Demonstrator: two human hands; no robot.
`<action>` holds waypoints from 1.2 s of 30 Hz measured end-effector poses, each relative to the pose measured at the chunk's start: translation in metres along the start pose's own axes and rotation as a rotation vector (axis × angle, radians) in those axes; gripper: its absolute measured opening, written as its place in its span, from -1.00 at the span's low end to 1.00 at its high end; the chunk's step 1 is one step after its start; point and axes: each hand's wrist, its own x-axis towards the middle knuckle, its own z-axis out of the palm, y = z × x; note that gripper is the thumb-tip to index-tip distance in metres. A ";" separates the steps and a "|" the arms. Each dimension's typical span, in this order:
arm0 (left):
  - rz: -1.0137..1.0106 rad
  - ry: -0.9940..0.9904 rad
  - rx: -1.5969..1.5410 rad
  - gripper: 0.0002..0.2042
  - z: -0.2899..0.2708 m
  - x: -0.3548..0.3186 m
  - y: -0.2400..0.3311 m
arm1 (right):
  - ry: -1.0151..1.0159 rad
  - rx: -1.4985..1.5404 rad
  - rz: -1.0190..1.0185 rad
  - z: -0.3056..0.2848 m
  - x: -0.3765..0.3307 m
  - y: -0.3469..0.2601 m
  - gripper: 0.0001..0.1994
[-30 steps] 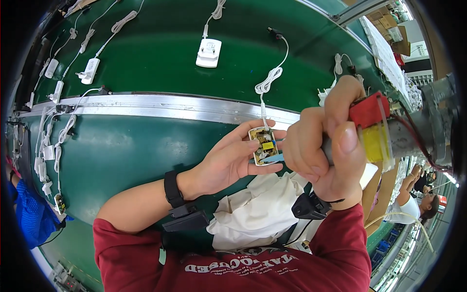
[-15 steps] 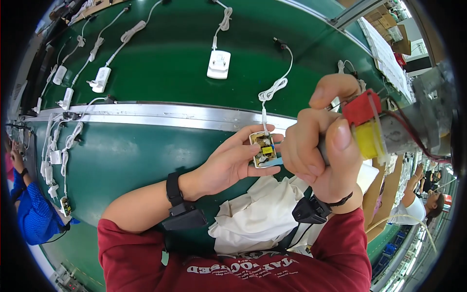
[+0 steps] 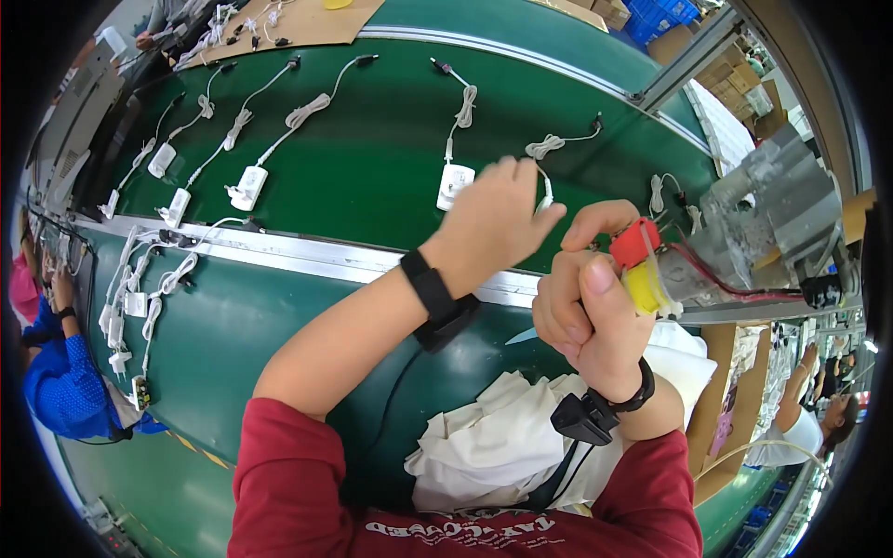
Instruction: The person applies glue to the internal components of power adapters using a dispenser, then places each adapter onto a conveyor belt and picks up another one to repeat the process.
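My left hand (image 3: pixel 493 219) reaches palm down over the far green surface, fingers stretched and thumb apart. A white cable end (image 3: pixel 545 197) shows between its fingers and thumb; whatever is under the hand is hidden. Just left of the fingertips lies a white plug adapter (image 3: pixel 453 185). My right hand (image 3: pixel 595 316) is closed round a grey cylindrical tool (image 3: pixel 753 219) with a red block (image 3: pixel 635 242), a yellow band (image 3: pixel 646 287) and thin wires. From below that fist sticks out a pale blue pointed tip (image 3: pixel 523 336).
A metal rail (image 3: pixel 307 256) divides the two green surfaces. More white adapters (image 3: pixel 247 188) with bundled cables lie to the left. White cloth (image 3: pixel 502 437) is heaped before me. A cardboard box (image 3: pixel 712 391) stands at the right. A person in blue (image 3: pixel 79 377) works far left.
My left hand has moved up and across the rail and turned palm down; the opened adapter it held is no longer visible. My right hand, with the tool, has shifted slightly left and down.
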 end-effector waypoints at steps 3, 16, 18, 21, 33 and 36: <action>-0.001 0.101 0.139 -0.71 -0.020 -0.013 -0.017 | 0.037 0.073 0.013 0.001 -0.002 0.000 -0.72; -0.810 -0.262 -1.442 -0.70 -0.049 -0.093 -0.007 | 0.058 -0.036 -0.025 -0.001 0.010 -0.002 -0.75; -0.775 -0.313 -1.668 -0.65 -0.035 -0.116 0.012 | 0.074 -0.061 -0.024 0.003 0.013 -0.004 -0.75; -0.746 -0.423 -1.695 -0.63 -0.031 -0.128 0.028 | 0.092 -0.119 -0.040 0.006 0.018 -0.004 -0.76; -0.611 -0.480 -1.838 -0.57 -0.032 -0.135 0.022 | 0.005 -0.190 -0.058 0.012 0.026 0.003 -0.74; -0.615 -0.491 -1.861 -0.57 -0.035 -0.134 0.019 | -0.022 -0.179 -0.060 0.012 0.028 0.005 -0.73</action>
